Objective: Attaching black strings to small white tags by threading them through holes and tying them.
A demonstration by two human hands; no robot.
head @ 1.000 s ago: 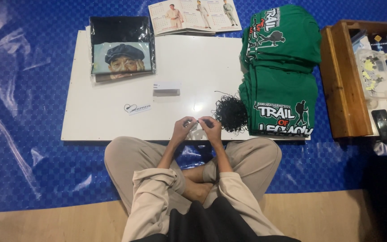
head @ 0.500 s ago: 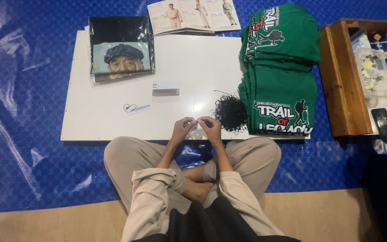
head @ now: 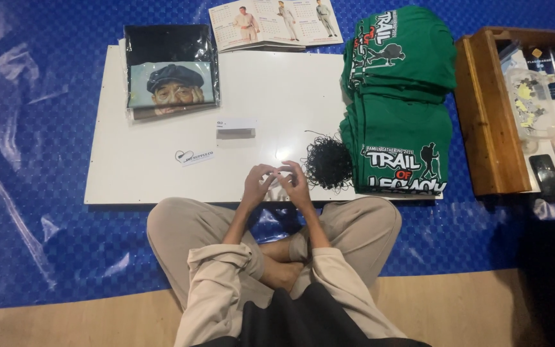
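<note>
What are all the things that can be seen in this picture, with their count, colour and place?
board: one, white, flat on the blue sheet
blue sheet: one, blue, covers the floor
packed shirt: one, black with a portrait print, in clear wrap, far left of the board
booklet: one, open, white pages, far edge of the board
folded shirts: a stack, green with white print, right end of the board
thread bundle: one, black, beside the green stack
small tags: two, white, middle of the board
wooden box: one, brown, right of the board
left hand: near edge of the board, fingers meeting the right hand
right hand: beside it
</note>
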